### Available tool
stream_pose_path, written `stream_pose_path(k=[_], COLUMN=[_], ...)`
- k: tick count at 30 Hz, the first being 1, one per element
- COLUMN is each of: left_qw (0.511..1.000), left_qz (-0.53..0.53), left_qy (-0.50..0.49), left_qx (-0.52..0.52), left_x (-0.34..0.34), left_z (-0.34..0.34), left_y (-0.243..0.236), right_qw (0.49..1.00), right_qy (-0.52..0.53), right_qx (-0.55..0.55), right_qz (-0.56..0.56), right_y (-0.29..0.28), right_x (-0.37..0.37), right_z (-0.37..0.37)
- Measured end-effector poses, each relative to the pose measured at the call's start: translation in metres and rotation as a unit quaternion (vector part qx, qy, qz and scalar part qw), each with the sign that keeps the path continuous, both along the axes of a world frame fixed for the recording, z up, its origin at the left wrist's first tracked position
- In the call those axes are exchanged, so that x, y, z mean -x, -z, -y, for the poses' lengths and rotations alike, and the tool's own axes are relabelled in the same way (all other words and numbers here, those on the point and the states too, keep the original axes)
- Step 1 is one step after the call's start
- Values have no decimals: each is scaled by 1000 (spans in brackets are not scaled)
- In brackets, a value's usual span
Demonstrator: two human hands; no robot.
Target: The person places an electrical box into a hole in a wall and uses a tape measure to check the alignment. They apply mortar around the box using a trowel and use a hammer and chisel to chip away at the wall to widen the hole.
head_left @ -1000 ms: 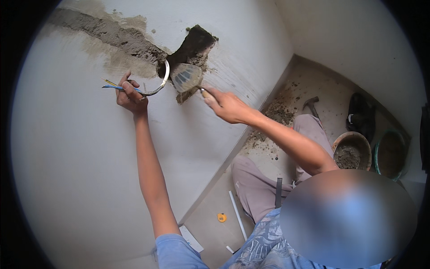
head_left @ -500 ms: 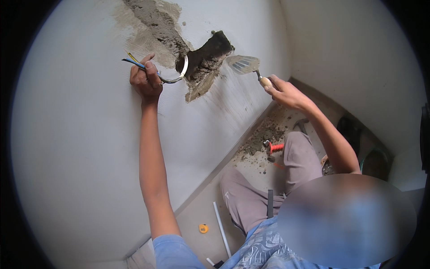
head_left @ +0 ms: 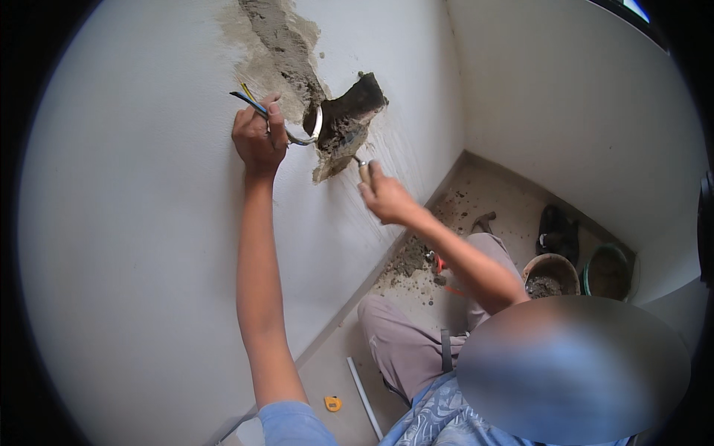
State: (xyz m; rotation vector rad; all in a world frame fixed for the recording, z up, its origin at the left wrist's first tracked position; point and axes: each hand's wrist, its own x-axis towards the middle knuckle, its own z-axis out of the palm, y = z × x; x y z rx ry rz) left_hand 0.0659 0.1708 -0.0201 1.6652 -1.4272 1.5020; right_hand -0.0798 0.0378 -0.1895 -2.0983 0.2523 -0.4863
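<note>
My left hand (head_left: pixel 260 137) is closed around electrical wires (head_left: pixel 249 99) with blue, yellow-green and dark ends, keeping them to the left of a hole in the wall. A bent white conduit (head_left: pixel 317 125) comes out at the hole's left edge, and the wires run into it. With its fingers wrapped round the wooden handle of a trowel (head_left: pixel 364 172), my right hand (head_left: pixel 387 197) is just below the hole. The trowel's blade reaches into the lower part of the dark, rough-edged hole (head_left: pixel 361 97) and is hard to make out there.
A mortar-patched channel (head_left: pixel 279 44) runs up from the hole. On the floor are crumbled mortar (head_left: pixel 409 260), a hammer (head_left: pixel 485 221), a bucket of mortar (head_left: pixel 550 275), a green-rimmed bucket (head_left: pixel 606 271), dark shoes (head_left: pixel 558 230), a yellow tape measure (head_left: pixel 332 404) and a white pipe (head_left: pixel 363 394).
My right hand has swung left and down with the trowel, bringing the blade from the bare wall into the hole's lower edge. My left hand still grips the wires; the whole view has shifted.
</note>
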Motion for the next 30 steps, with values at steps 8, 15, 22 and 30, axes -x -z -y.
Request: stream_pose_path(k=[8,15,22,30], left_qw=[1000,1000,1000,995], left_qz=[-4,15,-6,99], left_qy=[14,-1,-15,4], left_qx=[-9,-4,-8,-27], left_x=[3,-2,1,-32], left_z=[14,2,-7,24], left_y=[3,1,-1,11], right_qw=[976,933,951,973], right_qy=[120,38,11,157], right_qx=[-140,-333,-270,-164], right_qz=[120,129,153,33], right_y=[41,16,29,119], right_x=[-60,-21,59,322], right_z=[-60,-65,-7,85])
